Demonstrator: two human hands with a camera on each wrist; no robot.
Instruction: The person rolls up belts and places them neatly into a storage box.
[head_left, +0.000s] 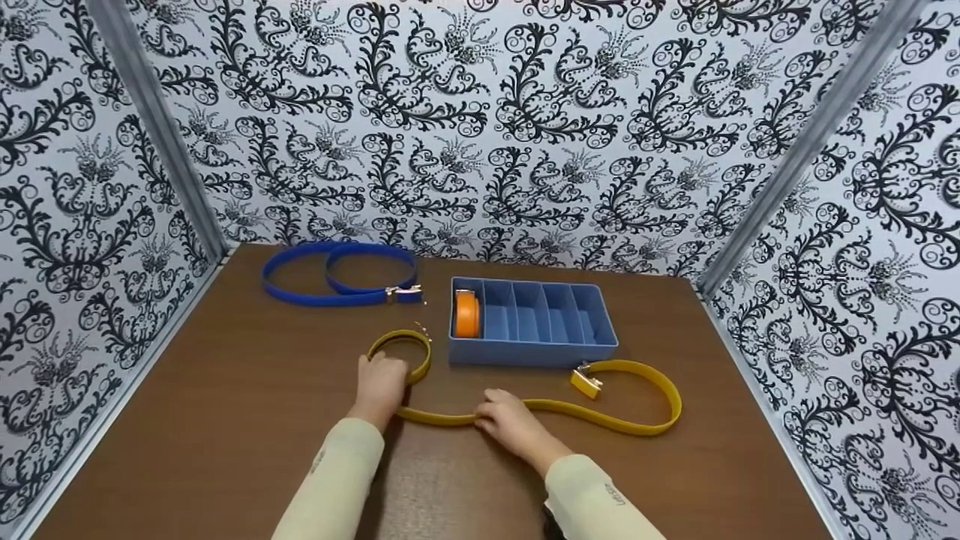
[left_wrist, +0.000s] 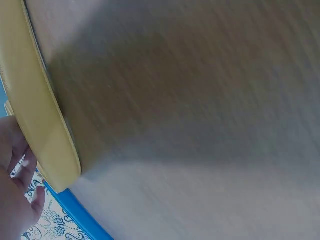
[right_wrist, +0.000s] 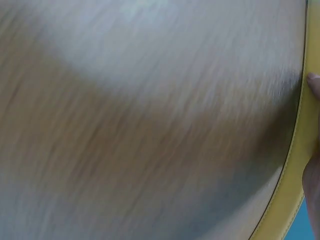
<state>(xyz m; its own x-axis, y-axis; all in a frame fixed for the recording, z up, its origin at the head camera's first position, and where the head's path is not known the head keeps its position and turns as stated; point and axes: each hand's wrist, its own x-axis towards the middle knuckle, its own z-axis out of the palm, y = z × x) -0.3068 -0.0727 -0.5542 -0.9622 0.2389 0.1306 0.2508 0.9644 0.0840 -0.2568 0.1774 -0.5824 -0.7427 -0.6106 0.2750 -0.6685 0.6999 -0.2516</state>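
A yellow belt (head_left: pixel 439 418) stands on edge across the table in front of both hands. My left hand (head_left: pixel 382 382) grips it near its left end, which curls into a round loop beyond the fingers. In the left wrist view the belt (left_wrist: pixel 40 105) runs past that hand's fingers (left_wrist: pixel 25 175). My right hand (head_left: pixel 514 424) pinches the strap near its middle; in the right wrist view its thumb (right_wrist: pixel 314 82) lies against the yellow leather. Right of that hand the strap bends round in a wide curve, ending at a silver buckle (head_left: pixel 586 380) close to the box.
Behind the hands stands a blue divided box (head_left: pixel 525 354). A rolled orange belt (head_left: pixel 466 315) sits in its leftmost compartment. A looped blue belt (head_left: pixel 326 301) with a metal buckle lies at the back left. Patterned walls (head_left: pixel 465 150) enclose the brown table (head_left: pixel 225 420).
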